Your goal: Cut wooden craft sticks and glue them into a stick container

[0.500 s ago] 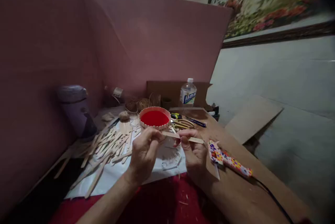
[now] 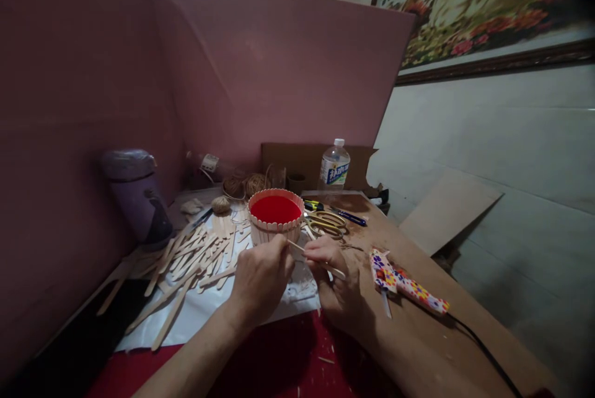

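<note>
In front of the tub [image 2: 261,237], one stick [image 2: 296,246] is between your left hand [image 2: 263,271] and right hand [image 2: 337,280]. Left of this tub, loose sticks [image 2: 199,255] lie on the sheet [image 2: 204,308]; to its right are the scissors [image 2: 325,223], with the bottle [image 2: 334,165] behind. The glue gun [image 2: 411,288] lies right of your hands, on the table [image 2: 441,348].

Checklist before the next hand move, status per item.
1. Wooden stick gripped by left hand and right hand: ok, both pinch it.
2. Red-lined container upright: ok, just beyond the hands.
3. Glue gun apart from the right hand: ok, lying to its right.
4. Glue gun's heat: cannot tell.
5. Loose sticks tidily stacked: not ok, scattered left of the left hand.
6. Bottle capped: ok.
</note>
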### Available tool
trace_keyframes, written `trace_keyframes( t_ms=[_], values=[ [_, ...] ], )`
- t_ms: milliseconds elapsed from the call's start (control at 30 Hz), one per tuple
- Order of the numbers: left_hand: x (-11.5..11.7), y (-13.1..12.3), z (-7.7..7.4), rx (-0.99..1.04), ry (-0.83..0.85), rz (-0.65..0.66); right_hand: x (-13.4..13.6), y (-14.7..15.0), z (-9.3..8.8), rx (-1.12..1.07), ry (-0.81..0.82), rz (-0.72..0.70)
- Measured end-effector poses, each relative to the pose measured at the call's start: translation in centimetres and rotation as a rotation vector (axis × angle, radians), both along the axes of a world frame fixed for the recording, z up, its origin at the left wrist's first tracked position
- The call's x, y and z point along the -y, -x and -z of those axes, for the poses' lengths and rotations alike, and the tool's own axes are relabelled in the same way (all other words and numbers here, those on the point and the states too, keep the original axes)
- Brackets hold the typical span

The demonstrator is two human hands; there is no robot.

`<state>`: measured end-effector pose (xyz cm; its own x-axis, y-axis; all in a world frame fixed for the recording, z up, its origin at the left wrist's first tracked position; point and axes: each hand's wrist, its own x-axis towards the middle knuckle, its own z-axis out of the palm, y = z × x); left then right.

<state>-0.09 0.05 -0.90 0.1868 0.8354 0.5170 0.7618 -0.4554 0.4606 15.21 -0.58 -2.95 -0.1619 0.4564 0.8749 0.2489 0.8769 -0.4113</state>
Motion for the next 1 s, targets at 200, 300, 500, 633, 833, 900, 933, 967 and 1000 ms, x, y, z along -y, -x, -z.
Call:
trace_keyframes(
  t_ms=[200, 300, 500, 633, 833, 900, 933, 967, 1000],
  values=[
    [-1.1, 0.3, -0.3, 0.766, 0.180, 0.300, -0.2, 0.5, 0.1, -0.418, 0.349, -0.117],
    [-1.7, 1.2, -0.9, 1.088, 0.186, 0.291, -0.7, 0.2, 0.0, -0.584, 0.429, -0.141],
    [-0.5, 0.8, -0.9, 0.770, 0.360, 0.330, -1.1, 0.0, 0.0, -0.619, 0.450, -0.204],
    [0.1, -0.4, -0.7, 0.710, 0.598, 0.462, -0.6, 0.3, 0.0, -0.569, 0.396, -0.223],
    [-0.5, 0.1, -0.8, 0.897, 0.626, 0.612, -0.2, 0.3, -0.2, -0.489, 0.356, -0.234],
    [-0.6, 0.3, -0.7, 0.857, 0.659, 0.616, -0.3, 0.3, -0.3, -0.498, 0.402, -0.223],
    [-0.6, 0.4, -0.6, 0.826, 0.668, 0.611, -0.3, 0.3, -0.3, -0.509, 0.429, -0.217],
    [-0.5, 0.4, -0.5, 0.791, 0.656, 0.596, -0.4, 0.3, -0.4, -0.523, 0.453, -0.211],
    [-0.5, 0.3, -0.4, 0.747, 0.619, 0.573, -0.5, 0.3, -0.4, -0.535, 0.477, -0.204]
  ],
)
